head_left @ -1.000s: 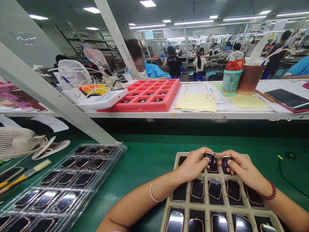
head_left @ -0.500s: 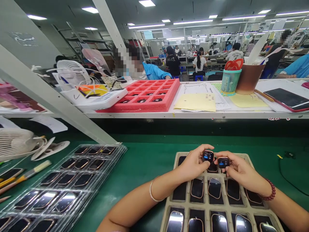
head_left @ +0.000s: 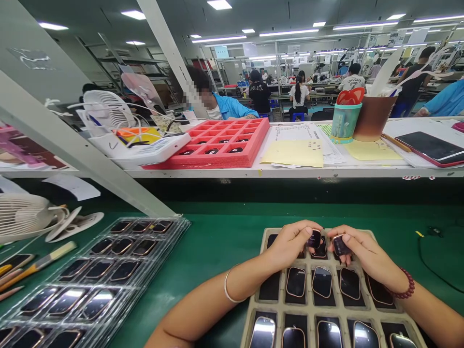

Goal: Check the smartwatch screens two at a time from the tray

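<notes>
My left hand [head_left: 293,243] is closed on a smartwatch body [head_left: 313,238], with the thumb along the edge of its dark screen. In my right hand [head_left: 360,247] is a second smartwatch body [head_left: 340,245], its face turned up and the thumb at its upper edge. Both hands are side by side above the far row of a beige compartment tray [head_left: 309,290]. Dark watch faces with gold-coloured rims, such as this smartwatch [head_left: 322,282], lie one to a compartment. My hands partly cover the far row.
On the left, stacked clear plastic trays [head_left: 145,270] hold more watches, beside a brush [head_left: 54,253] and a fan [head_left: 25,215]. A shelf [head_left: 232,173] across the back bears a red foam tray [head_left: 250,157], papers, cups and a phone [head_left: 431,147]. A thin cable [head_left: 429,270] lies at right.
Both watches have been tilted and moved slightly apart. Their screens, lit with blue icons before, now look darker. My thumbs have shifted on the watch edges.
</notes>
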A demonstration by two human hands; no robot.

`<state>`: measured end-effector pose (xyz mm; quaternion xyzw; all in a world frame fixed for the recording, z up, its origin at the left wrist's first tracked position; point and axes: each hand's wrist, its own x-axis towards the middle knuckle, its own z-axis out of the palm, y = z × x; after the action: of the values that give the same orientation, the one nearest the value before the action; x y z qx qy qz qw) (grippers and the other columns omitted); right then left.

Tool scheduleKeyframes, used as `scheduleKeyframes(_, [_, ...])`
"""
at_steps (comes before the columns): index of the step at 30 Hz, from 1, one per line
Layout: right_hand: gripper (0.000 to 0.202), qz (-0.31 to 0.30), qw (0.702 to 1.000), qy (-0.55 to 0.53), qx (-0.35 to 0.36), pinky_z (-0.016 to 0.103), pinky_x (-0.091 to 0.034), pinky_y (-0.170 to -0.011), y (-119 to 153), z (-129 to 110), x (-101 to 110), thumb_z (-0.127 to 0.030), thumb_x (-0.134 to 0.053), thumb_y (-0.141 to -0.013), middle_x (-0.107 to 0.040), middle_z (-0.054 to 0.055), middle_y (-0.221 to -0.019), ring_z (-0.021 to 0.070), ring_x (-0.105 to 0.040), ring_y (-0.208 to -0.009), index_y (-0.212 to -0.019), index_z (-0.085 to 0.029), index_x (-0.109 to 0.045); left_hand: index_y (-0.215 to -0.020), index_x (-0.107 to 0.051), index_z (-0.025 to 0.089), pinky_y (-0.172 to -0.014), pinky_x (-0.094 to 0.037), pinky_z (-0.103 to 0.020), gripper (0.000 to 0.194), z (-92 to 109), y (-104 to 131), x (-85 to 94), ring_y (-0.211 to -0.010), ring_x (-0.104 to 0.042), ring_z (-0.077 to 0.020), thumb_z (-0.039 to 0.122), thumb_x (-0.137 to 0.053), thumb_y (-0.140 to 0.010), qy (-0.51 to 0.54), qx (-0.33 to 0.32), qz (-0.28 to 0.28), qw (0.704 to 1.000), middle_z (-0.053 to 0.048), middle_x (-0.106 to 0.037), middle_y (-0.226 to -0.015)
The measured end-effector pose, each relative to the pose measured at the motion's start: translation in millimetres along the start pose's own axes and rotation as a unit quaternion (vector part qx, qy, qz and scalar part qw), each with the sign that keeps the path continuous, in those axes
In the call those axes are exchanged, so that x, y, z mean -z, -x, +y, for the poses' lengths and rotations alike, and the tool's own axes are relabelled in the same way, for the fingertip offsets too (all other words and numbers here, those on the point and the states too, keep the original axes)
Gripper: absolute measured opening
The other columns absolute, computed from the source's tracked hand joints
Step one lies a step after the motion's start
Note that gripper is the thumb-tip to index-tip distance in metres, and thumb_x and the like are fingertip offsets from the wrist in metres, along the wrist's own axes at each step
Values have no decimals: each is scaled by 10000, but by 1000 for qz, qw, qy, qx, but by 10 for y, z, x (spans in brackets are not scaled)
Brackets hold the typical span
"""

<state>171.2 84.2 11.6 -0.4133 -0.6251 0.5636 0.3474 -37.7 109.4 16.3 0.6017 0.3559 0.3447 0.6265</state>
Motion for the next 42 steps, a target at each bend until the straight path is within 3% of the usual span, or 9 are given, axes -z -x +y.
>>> scheduleKeyframes(4, [298, 14, 1000, 1, 0, 277, -495, -604, -8, -2, -4, -365, -474, -900, -627, 55, -954, 150, -580, -705, -1156, -216, -503, -1173, -515, 177, -690, -458, -246, 423, -19, -5, -5, -751, -589, -124, 247, -603, -766, -9, -9, 13, 1000, -56, -613, -944])
scheduleKeyframes(7, [356, 22, 1000, 12, 3, 298, -509, -679, -6, -17, -31, -288, -533, -850, -623, 58, -1013, 158, -597, -765, -1196, -228, -473, -1148, -531, 175, -738, -462, -261, 414, -30, -2, -15, -760, -585, -119, 174, -600, -740, -1, -13, 12, 1000, -56, -613, -946])
scheduleKeyframes(12, [320, 5, 1000, 20, 13, 304, -515, -703, 10, -47, -40, -256, -532, -837, -613, 64, -1051, 182, -607, -853, -1155, -224, -511, -1145, -537, 164, -686, -454, -240, 425, 8, 18, -16, -736, -579, -117, 173, -612, -727, -25, -5, 5, 1000, -53, -620, -919])
scheduleKeyframes(17, [240, -5, 999, 38, 2, 294, -507, -631, 9, -19, -11, -292, -479, -884, -634, 53, -958, 160, -605, -736, -1099, -209, -546, -1165, -522, 149, -629, -452, -242, 401, 12, 17, -22, -624, -543, -91, 189, -551, -767, -4, 3, 3, 1000, -27, -591, -814])
scheduleKeyframes(25, [232, -11, 999, 47, -8, 305, -516, -655, -1, -31, -21, -310, -484, -882, -625, 55, -972, 164, -624, -742, -1073, -204, -562, -990, -587, 142, -632, -455, -241, 245, 31, 17, -32, -643, -563, -101, 175, -562, -748, -20, 8, -2, 1000, -42, -613, -850])
scheduleKeyframes(42, [201, -7, 999, 37, -1, 297, -512, -649, 1, -44, -35, -273, -487, -882, -626, 48, -951, 160, -624, -730, -1049, -201, -571, -978, -581, 139, -631, -460, -245, 229, 45, 20, -37, -644, -567, -103, 156, -541, -753, -30, 6, -2, 1000, -39, -615, -837])
